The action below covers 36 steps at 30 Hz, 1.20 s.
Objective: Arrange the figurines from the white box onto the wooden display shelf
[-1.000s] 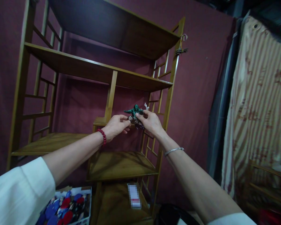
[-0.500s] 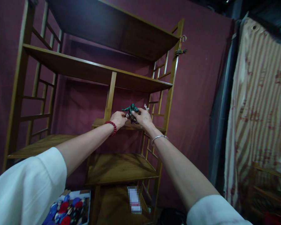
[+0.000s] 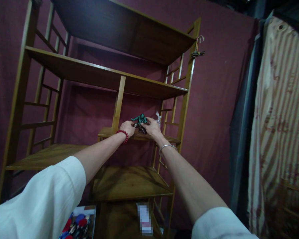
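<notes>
A small figurine point(image 3: 140, 120), dark green above with a brown and silvery base, is between my two hands at the middle-right shelf point(image 3: 107, 132). My left hand point(image 3: 127, 128) grips its left side by the base, the fingers closed. On the other side my right hand point(image 3: 152, 127) holds it with the thumb across the front; its fingertips are hidden behind. Whether the base touches the shelf I cannot tell. Just behind my right hand stands a whitish, branching figure point(image 3: 158, 117), partly covered by the hand.
The wooden shelf unit point(image 3: 119, 99) has an upright post left of my hands and a board above them. Below, a box point(image 3: 93, 212) holds several red and blue items. A blurred pale packet point(image 3: 144, 219) lies on the bottom shelf. A striped curtain point(image 3: 279, 126) hangs at right.
Both hands and the green figurine have come down slightly, closer to the shelf. More of the whitish figure shows beside my right hand. The view has shifted a little.
</notes>
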Tool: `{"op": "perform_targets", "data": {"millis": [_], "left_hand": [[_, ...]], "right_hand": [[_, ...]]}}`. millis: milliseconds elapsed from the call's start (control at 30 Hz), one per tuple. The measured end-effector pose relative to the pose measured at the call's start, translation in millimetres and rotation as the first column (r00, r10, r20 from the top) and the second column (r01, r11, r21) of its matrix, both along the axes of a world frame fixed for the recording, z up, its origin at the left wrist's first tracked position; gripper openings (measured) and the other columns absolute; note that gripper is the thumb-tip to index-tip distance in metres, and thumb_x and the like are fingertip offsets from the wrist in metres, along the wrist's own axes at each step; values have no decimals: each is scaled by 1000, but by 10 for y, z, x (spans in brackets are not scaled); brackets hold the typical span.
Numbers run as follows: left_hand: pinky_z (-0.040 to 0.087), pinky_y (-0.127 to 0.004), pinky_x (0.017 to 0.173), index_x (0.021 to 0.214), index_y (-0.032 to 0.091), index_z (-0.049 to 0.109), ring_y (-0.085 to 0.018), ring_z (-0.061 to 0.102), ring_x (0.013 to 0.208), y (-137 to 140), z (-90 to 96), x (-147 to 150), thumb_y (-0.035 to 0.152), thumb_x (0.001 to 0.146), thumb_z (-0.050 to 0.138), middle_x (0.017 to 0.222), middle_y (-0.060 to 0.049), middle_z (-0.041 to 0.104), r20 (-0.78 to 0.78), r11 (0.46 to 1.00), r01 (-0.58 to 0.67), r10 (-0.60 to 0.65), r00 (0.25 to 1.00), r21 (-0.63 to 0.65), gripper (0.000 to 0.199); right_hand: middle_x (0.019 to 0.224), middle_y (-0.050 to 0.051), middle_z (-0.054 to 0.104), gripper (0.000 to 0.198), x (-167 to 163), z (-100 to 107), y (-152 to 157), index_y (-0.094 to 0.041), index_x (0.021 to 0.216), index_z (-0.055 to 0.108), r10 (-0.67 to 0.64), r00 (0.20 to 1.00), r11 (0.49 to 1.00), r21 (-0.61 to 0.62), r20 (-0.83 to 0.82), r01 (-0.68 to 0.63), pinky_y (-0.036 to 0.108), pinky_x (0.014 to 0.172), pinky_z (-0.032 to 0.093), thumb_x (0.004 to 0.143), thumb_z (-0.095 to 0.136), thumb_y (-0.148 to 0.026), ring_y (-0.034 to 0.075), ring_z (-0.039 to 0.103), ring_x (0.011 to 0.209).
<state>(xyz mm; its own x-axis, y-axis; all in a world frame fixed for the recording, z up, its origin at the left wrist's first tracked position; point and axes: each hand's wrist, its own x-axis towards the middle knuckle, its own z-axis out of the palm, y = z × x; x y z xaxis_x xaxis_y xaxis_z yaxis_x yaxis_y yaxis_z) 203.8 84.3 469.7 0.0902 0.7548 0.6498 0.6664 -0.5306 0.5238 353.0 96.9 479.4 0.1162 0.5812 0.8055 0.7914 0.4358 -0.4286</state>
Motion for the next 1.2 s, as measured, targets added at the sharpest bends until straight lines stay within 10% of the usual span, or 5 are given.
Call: {"op": "perform_targets", "data": {"millis": [1200], "left_hand": [[39, -24, 57, 76, 11, 68, -18, 58, 69, 628, -47, 59, 30, 60, 66, 69, -8, 64, 43, 990, -103, 108, 993, -101, 25]], "right_hand": [[97, 4, 64, 37, -29, -161, 476, -19, 110, 52, 17, 999, 1000, -19, 46, -16, 24, 80, 43, 72, 52, -17, 14, 59, 89]]}}
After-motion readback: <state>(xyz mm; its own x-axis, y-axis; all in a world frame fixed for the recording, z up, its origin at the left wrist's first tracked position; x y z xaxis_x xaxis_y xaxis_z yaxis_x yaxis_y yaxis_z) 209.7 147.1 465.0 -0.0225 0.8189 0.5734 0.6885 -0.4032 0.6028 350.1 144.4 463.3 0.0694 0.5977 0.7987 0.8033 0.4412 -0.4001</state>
